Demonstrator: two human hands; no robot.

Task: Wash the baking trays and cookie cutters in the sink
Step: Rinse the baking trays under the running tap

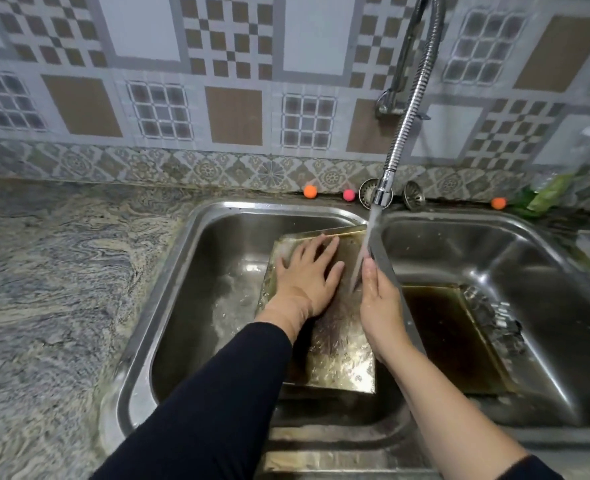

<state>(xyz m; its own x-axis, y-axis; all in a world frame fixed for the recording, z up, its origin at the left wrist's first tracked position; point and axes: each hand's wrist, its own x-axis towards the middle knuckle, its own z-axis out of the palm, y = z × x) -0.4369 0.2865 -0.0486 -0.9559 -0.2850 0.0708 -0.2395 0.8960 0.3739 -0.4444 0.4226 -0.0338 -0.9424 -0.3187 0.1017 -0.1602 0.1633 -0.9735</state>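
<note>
My left hand (307, 271) lies flat, fingers straight, on the baking tray (338, 355); right hand (380, 306) grips its edge under running water (366, 247).

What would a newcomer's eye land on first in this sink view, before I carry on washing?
First the stream of water falling from the flexible tap onto the tilted baking tray in the left basin. The left hand presses flat on the tray while the right hand holds its right edge by the divider. A second, darker tray lies in the right basin, and small orange and pink balls sit along the back ledge.
</note>
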